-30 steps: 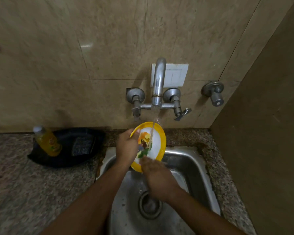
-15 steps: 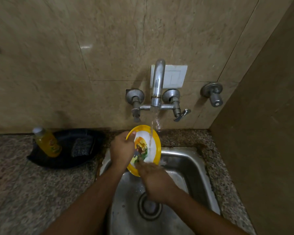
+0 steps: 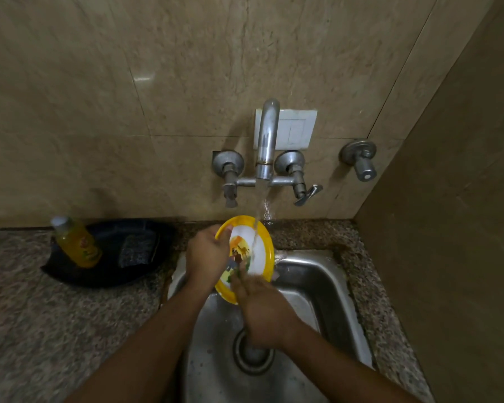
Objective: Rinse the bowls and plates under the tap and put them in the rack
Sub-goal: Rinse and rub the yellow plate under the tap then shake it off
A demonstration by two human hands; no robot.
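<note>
A yellow-rimmed plate [image 3: 259, 251] with a white centre and a cartoon picture is held tilted over the steel sink [image 3: 326, 274]. Water runs from the tap [image 3: 267, 135] onto the plate's upper face. My left hand [image 3: 205, 253] grips the plate's left rim, thumb on the front. My right hand [image 3: 262, 309] rests with its fingers on the plate's lower face; the fingertips are blurred. No rack or bowls are in view.
A dark tray [image 3: 105, 251] on the granite counter [image 3: 41, 315] to the left holds a yellow soap bottle [image 3: 77, 242] and a scrub pad [image 3: 136, 250]. The drain [image 3: 253, 356] lies below my right hand. A brown wall [image 3: 454, 228] closes the right side.
The plate has turned to a steeper, more edge-on tilt and shifted slightly left under the stream. My right hand has slid on its lower face.
</note>
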